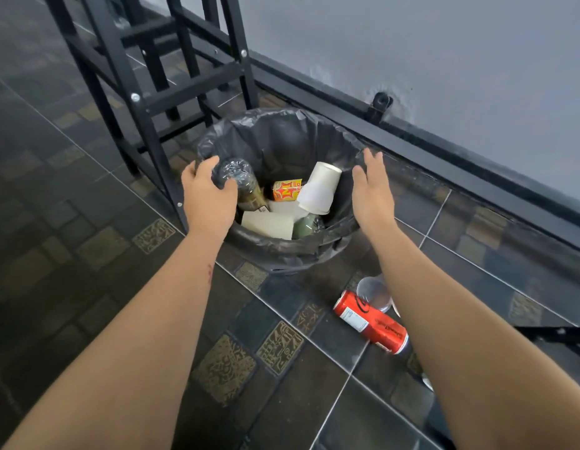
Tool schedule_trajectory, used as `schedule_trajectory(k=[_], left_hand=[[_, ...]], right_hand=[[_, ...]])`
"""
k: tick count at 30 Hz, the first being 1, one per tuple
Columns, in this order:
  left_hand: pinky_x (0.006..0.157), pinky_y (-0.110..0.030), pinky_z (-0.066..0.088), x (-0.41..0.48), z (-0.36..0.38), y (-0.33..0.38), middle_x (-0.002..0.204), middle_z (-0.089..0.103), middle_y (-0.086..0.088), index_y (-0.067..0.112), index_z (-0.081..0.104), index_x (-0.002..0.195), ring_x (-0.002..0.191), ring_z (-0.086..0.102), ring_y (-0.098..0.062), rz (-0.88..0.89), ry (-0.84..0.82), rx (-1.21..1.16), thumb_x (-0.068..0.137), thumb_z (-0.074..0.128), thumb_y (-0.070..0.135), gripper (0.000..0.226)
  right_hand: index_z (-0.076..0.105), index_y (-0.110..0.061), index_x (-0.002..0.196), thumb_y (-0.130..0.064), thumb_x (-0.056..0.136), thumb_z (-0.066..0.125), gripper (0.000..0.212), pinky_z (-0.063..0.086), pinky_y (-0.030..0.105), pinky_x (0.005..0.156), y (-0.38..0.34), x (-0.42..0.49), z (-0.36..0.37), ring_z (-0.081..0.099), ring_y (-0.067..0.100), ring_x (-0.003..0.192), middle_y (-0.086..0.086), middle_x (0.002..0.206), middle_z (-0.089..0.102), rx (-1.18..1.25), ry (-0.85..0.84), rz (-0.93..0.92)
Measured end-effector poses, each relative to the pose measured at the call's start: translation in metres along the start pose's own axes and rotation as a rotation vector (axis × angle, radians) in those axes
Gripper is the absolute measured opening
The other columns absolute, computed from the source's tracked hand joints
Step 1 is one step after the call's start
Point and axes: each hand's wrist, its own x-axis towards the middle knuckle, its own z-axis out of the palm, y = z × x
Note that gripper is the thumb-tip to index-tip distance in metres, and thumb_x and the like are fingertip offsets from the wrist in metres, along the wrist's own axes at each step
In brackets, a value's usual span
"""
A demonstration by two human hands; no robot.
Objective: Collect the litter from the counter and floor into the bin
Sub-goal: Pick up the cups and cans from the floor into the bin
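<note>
**Figure: releasing a bottle at the bin; risks, then appearance, largest item first.**

The tiled floor (pixel 87 254) carries a black frame (pixel 145 102) at far left. The bin (pixel 282 251) stands between that frame and the wall.

**Risks, as I judge them**
- **Bin:** it is lined with a loose black bag and already well filled. A push from my wrist on the left rim could shift it or drag the liner inward. Anything dropped on the pile could roll back out over the near rim.
- **Left hand:** my left hand (pixel 207 196) is curled round a clear plastic bottle (pixel 239 177), held just inside the bin's left rim. Let go askew, the bottle may strike the rim and fall beside the frame leg.
- **Right hand:** my right hand (pixel 371 190) is flat with straight fingers and holds nothing. It is near the right rim, and I cannot tell whether it touches the liner.
- **Floor litter:** a red can (pixel 369 321) and a clear cup (pixel 373 292) lie on the floor near-right of the bin, beside my right forearm. A careless step could kick them away.

**Appearance of the bottle**
It is transparent, with its crinkled end uppermost and a dark label lower down. Its lower part sits among white paper cups (pixel 319 186) and an orange pack (pixel 286 190).
</note>
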Motion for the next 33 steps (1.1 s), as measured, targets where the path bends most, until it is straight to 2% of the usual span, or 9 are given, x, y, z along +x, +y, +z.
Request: schedule_trajectory(k=[2, 4, 6, 8, 15, 20, 27, 30, 33], left_hand=[[0.109, -0.029, 0.029, -0.002, -0.001, -0.001, 0.158, 0.022, -0.006, 0.02, 0.05, 0.14, 0.135, 0.035, -0.013, 0.048, 0.041, 0.094, 0.096, 0.054, 0.027, 0.046], [0.117, -0.043, 0.019, -0.008, -0.001, -0.001, 0.159, 0.022, -0.011, 0.017, 0.05, 0.141, 0.146, 0.017, -0.023, 0.087, 0.038, 0.155, 0.097, 0.051, 0.027, 0.045], [0.119, -0.044, 0.005, -0.024, 0.002, 0.001, 0.157, 0.027, -0.012, 0.015, 0.05, 0.141, 0.148, 0.012, -0.027, 0.171, 0.016, 0.218, 0.098, 0.048, 0.028, 0.045], [0.118, -0.047, 0.002, -0.048, 0.007, 0.007, 0.153, 0.036, -0.013, 0.012, 0.052, 0.138, 0.146, 0.016, -0.03, 0.331, 0.015, 0.314, 0.098, 0.044, 0.031, 0.045], [0.118, -0.05, 0.013, -0.136, 0.036, 0.029, 0.151, 0.039, -0.013, 0.007, 0.045, 0.142, 0.144, 0.025, -0.03, 0.725, -0.079, 0.392, 0.1, 0.037, 0.032, 0.05], [0.119, -0.045, 0.013, -0.19, 0.075, 0.017, 0.157, 0.028, -0.011, 0.007, 0.034, 0.149, 0.147, 0.018, -0.026, 1.049, -0.342, 0.511, 0.098, 0.045, 0.029, 0.056], [0.119, -0.043, -0.004, -0.216, 0.124, -0.031, 0.163, -0.005, -0.006, 0.014, 0.002, 0.155, 0.148, -0.011, -0.022, 0.925, -0.824, 0.892, 0.094, 0.046, 0.054, 0.086], [0.119, -0.044, -0.004, -0.217, 0.136, -0.04, 0.163, 0.001, -0.004, 0.015, 0.002, 0.155, 0.149, -0.006, -0.022, 0.857, -0.902, 0.946, 0.092, 0.054, 0.049, 0.089], [0.119, -0.045, 0.002, -0.218, 0.144, -0.042, 0.156, 0.026, -0.007, 0.015, 0.014, 0.154, 0.146, 0.014, -0.025, 0.842, -0.865, 0.948, 0.09, 0.06, 0.042, 0.083]], right_hand=[[0.019, -0.033, 0.155, -0.038, 0.105, 0.028, 0.05, 0.022, 0.043, 0.116, 0.002, -0.012, -0.005, 0.014, 0.012, 0.15, -0.013, 0.164, 0.003, -0.077, -0.039, -0.042], [0.017, -0.034, 0.155, -0.04, 0.105, 0.028, 0.051, 0.021, 0.043, 0.117, 0.011, -0.026, -0.013, 0.013, 0.011, 0.15, -0.014, 0.163, 0.003, -0.138, -0.078, -0.099], [0.017, -0.035, 0.155, -0.042, 0.105, 0.028, 0.052, 0.02, 0.041, 0.118, 0.022, -0.038, -0.024, 0.013, 0.01, 0.15, -0.015, 0.163, 0.006, -0.166, -0.098, -0.125], [0.018, -0.036, 0.154, -0.045, 0.104, 0.028, 0.052, 0.02, 0.04, 0.119, 0.036, -0.049, -0.038, 0.017, 0.009, 0.149, -0.017, 0.162, 0.009, -0.156, -0.086, -0.1], [0.02, -0.03, 0.154, -0.045, 0.102, 0.038, 0.057, 0.026, 0.039, 0.116, 0.109, -0.083, -0.081, 0.026, 0.018, 0.147, -0.009, 0.162, 0.019, -0.378, -0.066, -0.032], [0.026, -0.02, 0.153, -0.039, 0.098, 0.051, 0.064, 0.026, 0.039, 0.117, 0.153, -0.089, -0.085, 0.032, 0.024, 0.144, 0.004, 0.159, 0.029, -0.552, -0.141, -0.097], [0.025, -0.026, 0.153, -0.059, 0.093, 0.048, 0.072, 0.012, 0.045, 0.122, 0.176, -0.084, -0.069, 0.033, 0.024, 0.143, 0.002, 0.157, 0.034, -0.864, -0.236, -0.165], [0.024, -0.026, 0.152, -0.055, 0.095, 0.048, 0.069, 0.011, 0.045, 0.121, 0.182, -0.084, -0.064, 0.039, 0.025, 0.139, 0.003, 0.149, 0.046, -0.879, -0.233, -0.155], [0.029, -0.025, 0.15, -0.046, 0.096, 0.051, 0.062, 0.012, 0.044, 0.121, 0.186, -0.086, -0.061, 0.044, 0.027, 0.133, 0.006, 0.135, 0.058, -0.81, -0.186, -0.164]])
